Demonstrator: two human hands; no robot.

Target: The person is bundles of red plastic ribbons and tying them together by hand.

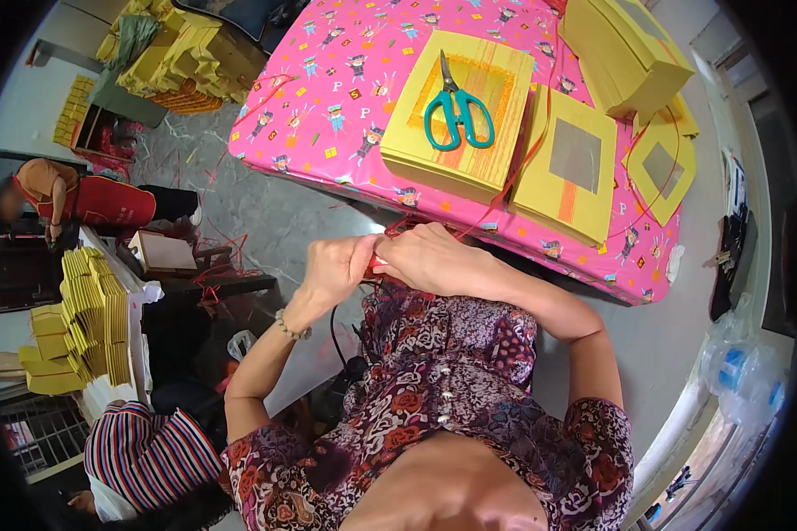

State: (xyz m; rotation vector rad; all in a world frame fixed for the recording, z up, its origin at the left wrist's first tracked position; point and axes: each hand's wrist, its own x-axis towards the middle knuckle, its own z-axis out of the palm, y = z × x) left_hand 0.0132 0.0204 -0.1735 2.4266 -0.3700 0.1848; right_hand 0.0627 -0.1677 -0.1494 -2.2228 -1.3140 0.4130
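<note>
In front of my waist, at the near edge of the table, my left hand (335,271) and my right hand (434,258) meet with their fingers closed. Both pinch a thin red plastic string (380,263); the fingers cover most of it. More red string (533,152) trails over the table beyond my right hand. Teal-handled scissors (451,87) lie on a stack of yellow paper (507,75) with orange print. To its right rests another yellow stack (584,196), topped by a silvery rectangle.
A pink patterned cover (305,106) wraps the table. More yellow bundles (624,57) lean at its far right. On the left, a person in a red apron (115,202) and one in a striped top (155,451) are beside yellow stacks (93,310). Plastic bottles (742,372) hang at right.
</note>
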